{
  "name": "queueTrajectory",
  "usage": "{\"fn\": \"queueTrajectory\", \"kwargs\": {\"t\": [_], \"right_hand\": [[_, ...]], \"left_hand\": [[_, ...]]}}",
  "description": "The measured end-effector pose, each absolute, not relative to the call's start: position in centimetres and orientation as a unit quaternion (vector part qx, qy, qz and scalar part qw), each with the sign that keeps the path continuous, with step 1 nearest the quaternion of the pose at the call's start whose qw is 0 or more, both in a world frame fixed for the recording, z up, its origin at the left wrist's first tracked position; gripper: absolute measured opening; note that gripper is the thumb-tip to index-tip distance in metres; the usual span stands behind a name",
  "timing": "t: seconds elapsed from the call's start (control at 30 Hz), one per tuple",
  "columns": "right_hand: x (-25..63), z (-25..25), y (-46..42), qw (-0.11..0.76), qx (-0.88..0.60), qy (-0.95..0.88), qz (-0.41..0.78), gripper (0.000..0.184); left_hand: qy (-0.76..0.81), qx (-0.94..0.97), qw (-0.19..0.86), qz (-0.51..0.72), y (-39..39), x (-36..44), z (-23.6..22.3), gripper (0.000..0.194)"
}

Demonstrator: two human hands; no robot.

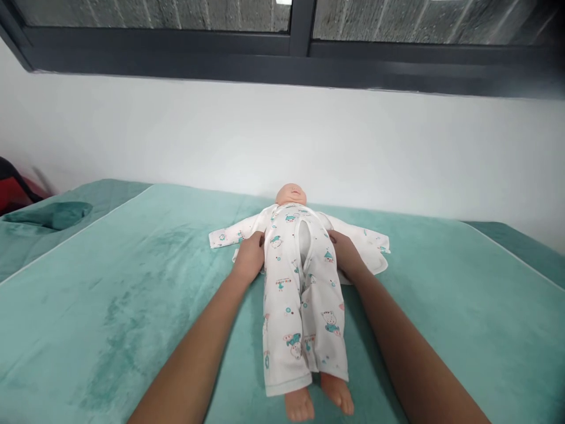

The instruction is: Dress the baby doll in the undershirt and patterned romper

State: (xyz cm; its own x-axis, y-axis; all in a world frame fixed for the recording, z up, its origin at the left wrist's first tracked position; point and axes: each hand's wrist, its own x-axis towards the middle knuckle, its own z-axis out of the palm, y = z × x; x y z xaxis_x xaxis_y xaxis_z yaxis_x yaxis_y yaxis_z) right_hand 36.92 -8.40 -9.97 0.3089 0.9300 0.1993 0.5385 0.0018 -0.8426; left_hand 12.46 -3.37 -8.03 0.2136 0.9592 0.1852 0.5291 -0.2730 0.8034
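Observation:
A baby doll (291,193) lies on its back, head toward the wall and bare feet toward me. White printed baby trousers (282,294) with an open slit at the crotch cover its legs and reach up over its belly. Under them a matching white baby shirt (355,235) lies spread, with its sleeves out to both sides. My left hand (251,256) is closed on the trousers' left edge near the hip. At the opposite edge, my right hand (346,253) is closed on the fabric too. The fingertips of both hands are partly hidden by the cloth.
A green plush sheet (132,306) covers the bed beneath the doll. Behind it stands a white wall (176,135) under a dark window frame (220,56). A red and black item (13,191) sits at the far left, beside a bunched green fold (53,215).

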Motion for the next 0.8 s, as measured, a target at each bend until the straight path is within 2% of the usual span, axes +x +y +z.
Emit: {"fn": "queueTrajectory", "kwargs": {"t": [0.1, 0.23, 0.33, 0.5, 0.67, 0.8], "right_hand": [[37.0, -9.5, -8.4, 0.487, -0.619, -0.542, 0.293, 0.025], [36.9, -8.8, -8.8, 0.529, -0.579, -0.493, 0.376, 0.019], [36.8, -8.6, -8.8, 0.538, -0.570, -0.453, 0.425, 0.013], [36.6, -9.4, -8.0, 0.579, -0.540, -0.387, 0.472, 0.024], [36.0, -9.2, -8.2, 0.586, -0.543, -0.376, 0.469, 0.018], [36.0, -8.9, -8.4, 0.581, -0.525, -0.380, 0.492, 0.021]], "left_hand": [[0.495, 0.685, 0.391, 0.365, -3.6, 12.8, -7.4, 0.004], [0.422, 0.570, 0.574, 0.409, -4.6, 13.3, -6.5, 0.026], [0.396, 0.476, 0.668, 0.413, -5.1, 13.6, -6.2, 0.034], [0.393, 0.361, 0.737, 0.415, -5.2, 14.1, -6.1, 0.028], [0.365, 0.310, 0.775, 0.413, -5.3, 14.2, -6.0, 0.020], [0.361, 0.332, 0.770, 0.408, -5.4, 14.1, -6.0, 0.013]]}}
